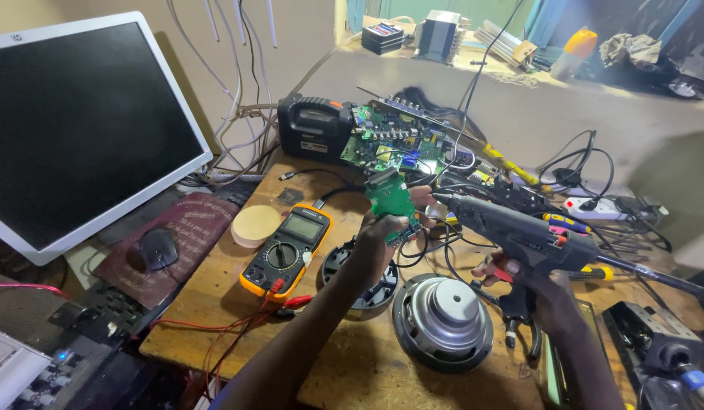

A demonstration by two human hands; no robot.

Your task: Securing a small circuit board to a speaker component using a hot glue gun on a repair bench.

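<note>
The right hand (pixel 519 275) is partly hidden behind the black glue gun (pixel 519 231) it grips tight. The left hand (pixel 376 241) pinches a small green circuit board (pixel 391 199), held up just at the gun's tip. Below sit a yellow multimeter (pixel 287 250) and a round speaker (pixel 443 319) on the messy wooden table (pixel 352 364).

We see a worn wooden bench (pixel 352 364) at six o'clock, scuffed and pale. A plain beige wall (pixel 291 45) rises at twelve o'clock, with a cluttered concrete ledge (pixel 534 106) running toward two o'clock. Daylight falls on that ledge, while the bench lies dimmer.
</note>
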